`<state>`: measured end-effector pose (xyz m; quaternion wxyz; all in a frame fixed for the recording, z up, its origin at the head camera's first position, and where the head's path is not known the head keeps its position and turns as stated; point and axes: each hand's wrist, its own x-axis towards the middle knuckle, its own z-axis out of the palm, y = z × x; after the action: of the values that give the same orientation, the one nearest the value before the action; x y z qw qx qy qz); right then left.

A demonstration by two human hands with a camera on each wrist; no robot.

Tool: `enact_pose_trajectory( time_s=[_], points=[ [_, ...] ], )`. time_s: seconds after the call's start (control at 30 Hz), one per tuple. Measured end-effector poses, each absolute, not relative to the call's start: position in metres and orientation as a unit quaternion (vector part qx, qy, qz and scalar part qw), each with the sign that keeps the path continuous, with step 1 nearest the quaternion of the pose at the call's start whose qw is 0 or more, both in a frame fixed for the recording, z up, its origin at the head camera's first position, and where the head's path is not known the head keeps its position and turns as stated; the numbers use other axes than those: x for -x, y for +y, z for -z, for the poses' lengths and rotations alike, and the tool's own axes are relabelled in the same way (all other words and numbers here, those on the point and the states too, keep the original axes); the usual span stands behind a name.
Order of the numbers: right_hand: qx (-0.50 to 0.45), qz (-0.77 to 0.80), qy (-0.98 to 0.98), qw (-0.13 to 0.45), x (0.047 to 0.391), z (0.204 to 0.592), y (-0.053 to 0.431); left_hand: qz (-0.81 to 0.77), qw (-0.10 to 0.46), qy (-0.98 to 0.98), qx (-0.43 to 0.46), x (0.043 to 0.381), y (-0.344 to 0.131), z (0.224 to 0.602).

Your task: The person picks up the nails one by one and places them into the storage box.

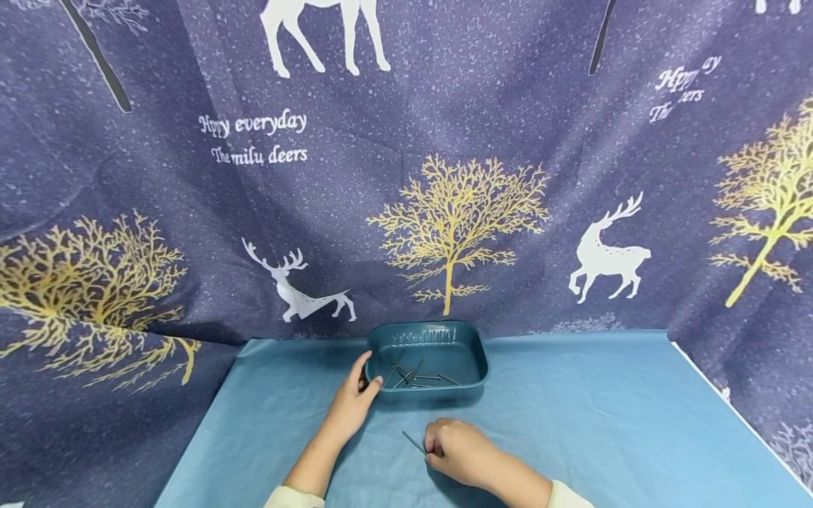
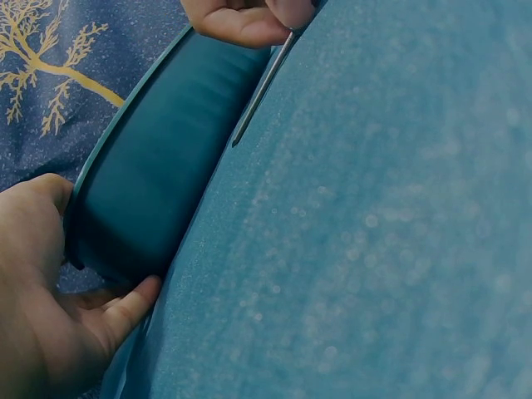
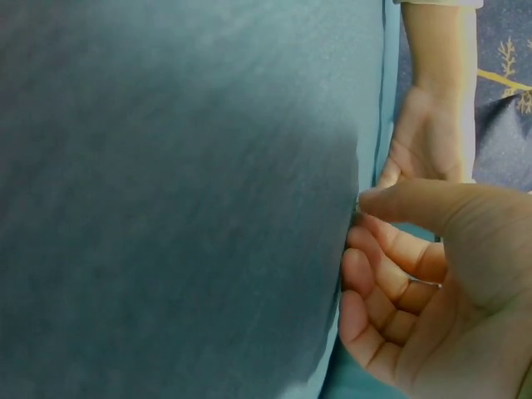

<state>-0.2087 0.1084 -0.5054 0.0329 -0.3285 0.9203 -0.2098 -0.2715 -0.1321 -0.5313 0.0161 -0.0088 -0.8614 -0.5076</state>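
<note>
A dark teal rectangular tray stands at the back of the cloth, with several thin metal nails lying crosswise on its floor. My left hand holds the tray's left end, thumb at the front corner and fingers around the side. In front of the tray, my right hand pinches one nail between thumb and fingertips. That nail's pointed end sticks out toward the left, close above the cloth in the left wrist view. In the right wrist view, the other fingers of the right hand are curled, hiding most of the nail.
A light blue cloth covers the table. Behind it hangs a purple curtain printed with deer and yellow trees, right behind the tray. The table's right edge runs beside a further fold of curtain.
</note>
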Motion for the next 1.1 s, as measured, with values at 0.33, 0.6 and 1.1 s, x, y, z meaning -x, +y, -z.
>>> enact_pose_trajectory(
  time_s=[0.33,0.6,1.1],
  points=[
    [0.324,0.217,0.919,0.051,0.2096,0.5057,0.107,0.508,0.012,-0.861,0.012,0.2706,-0.1337,0.5331],
    [0.324,0.218,0.919,0.044,0.2094,0.507,0.1077,0.509,0.007,-0.861,0.012,0.271,-0.1333,0.5336],
    [0.327,0.222,0.918,0.042,0.2091,0.5083,0.109,0.505,0.004,-0.863,0.009,0.2709,-0.1335,0.5325]
  ],
)
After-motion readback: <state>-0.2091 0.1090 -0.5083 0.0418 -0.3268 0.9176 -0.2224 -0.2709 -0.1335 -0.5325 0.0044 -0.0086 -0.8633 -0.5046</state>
